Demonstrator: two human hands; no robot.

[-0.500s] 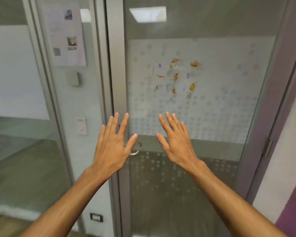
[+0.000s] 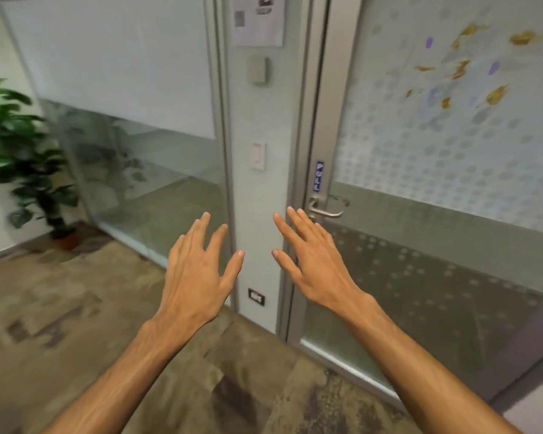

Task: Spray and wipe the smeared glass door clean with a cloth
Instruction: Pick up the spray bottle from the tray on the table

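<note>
Both arms stretched forward, left hand [image 2: 198, 274] and right hand [image 2: 311, 258] empty, fingers spread, backs up. Glass door [image 2: 452, 245] to the right, smeared with brown and purple smudges [image 2: 461, 67] high on its frosted dotted band. Metal door handle [image 2: 325, 208] just beyond right fingertips. Potted plant [image 2: 16, 145] far left on carpet [image 2: 76, 308].

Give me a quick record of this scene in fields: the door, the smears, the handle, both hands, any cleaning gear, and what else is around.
door: glass door in a metal frame, dotted frosted band across it
smears: brown and purple marks, upper right of the glass
handle: lever handle at the door's left edge, blue sticker above it
left hand: left hand open, fingers spread, empty
right hand: right hand open, empty, below the handle in view
spray bottle and cloth: none in view
surroundings: potted plant far left, notice on the panel beside the door
</note>
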